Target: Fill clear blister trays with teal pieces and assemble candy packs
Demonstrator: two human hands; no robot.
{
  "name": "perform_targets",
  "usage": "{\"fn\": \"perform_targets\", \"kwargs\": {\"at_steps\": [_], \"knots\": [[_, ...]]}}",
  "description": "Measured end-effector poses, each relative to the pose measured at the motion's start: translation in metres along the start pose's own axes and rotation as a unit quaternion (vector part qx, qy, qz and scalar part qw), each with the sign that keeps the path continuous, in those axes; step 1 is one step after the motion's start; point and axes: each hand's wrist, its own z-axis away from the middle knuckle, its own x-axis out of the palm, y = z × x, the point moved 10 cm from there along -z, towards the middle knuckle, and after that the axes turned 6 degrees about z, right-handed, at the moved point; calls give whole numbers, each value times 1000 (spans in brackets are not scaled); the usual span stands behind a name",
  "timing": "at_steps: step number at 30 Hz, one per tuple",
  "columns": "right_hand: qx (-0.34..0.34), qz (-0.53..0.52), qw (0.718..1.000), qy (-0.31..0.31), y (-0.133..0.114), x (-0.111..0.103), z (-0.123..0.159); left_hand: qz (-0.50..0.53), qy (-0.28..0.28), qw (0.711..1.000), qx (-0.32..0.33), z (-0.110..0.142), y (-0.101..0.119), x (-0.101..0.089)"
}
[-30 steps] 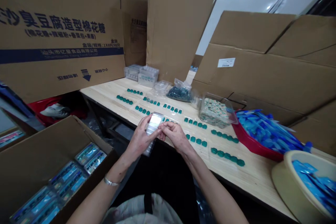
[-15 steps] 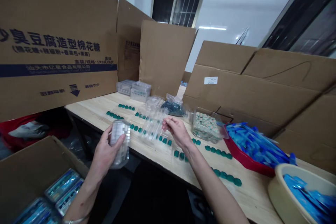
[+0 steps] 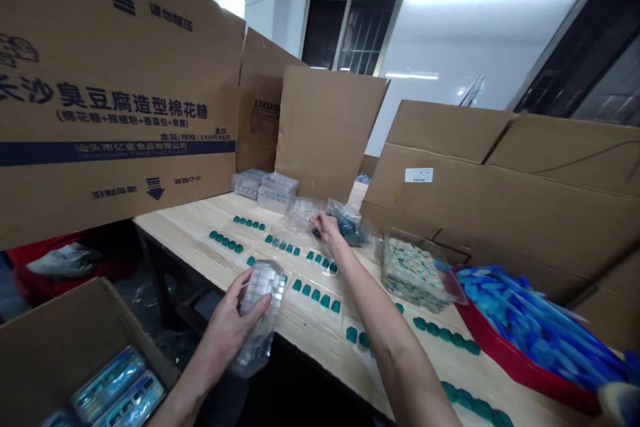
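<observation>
My left hand [image 3: 235,323] grips a stack of clear plastic trays [image 3: 260,313] over the table's front edge, thumb across the front. My right hand [image 3: 327,225] reaches to the back of the table, fingers drawn together. What they hold, if anything, is too small to make out. Just beside them lie crumpled clear plastic [image 3: 304,211] and a clear bag of dark pieces [image 3: 350,225]. Green pieces [image 3: 316,295] lie in short rows across the table, several of them in thin clear trays. My right forearm hides part of these rows.
Clear boxes [image 3: 277,192] stand at the back left. At right are a clear tub of small printed packets [image 3: 417,270] and a red basin [image 3: 525,363] of blue packets. An open carton [image 3: 125,320] holds packed boxes at lower left. Cardboard panels [image 3: 327,130] wall the back.
My right hand has moved farther back, away from the clear plastic above the green rows. My left hand has shifted right and lower with the tray stack. The view has turned slightly.
</observation>
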Motion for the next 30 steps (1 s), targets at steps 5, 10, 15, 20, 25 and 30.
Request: {"fn": "perform_targets", "kwargs": {"at_steps": [5,10,15,20,25,30], "knots": [[29,74,989,-126,-3,11,77,-2,-35,999,5,6,-3,13],[25,128,936,-328,-1,36,214,16,-67,996,49,21,0,35],[57,54,961,-266,18,19,255,-24,-81,992,92,34,3,51],[50,41,979,-192,26,2,253,-71,-98,984,129,43,12,60],[17,49,989,-136,25,-7,255,-100,-81,978,162,44,19,61],[1,9,992,-124,21,-23,252,-92,-19,990,104,28,12,31]]}}
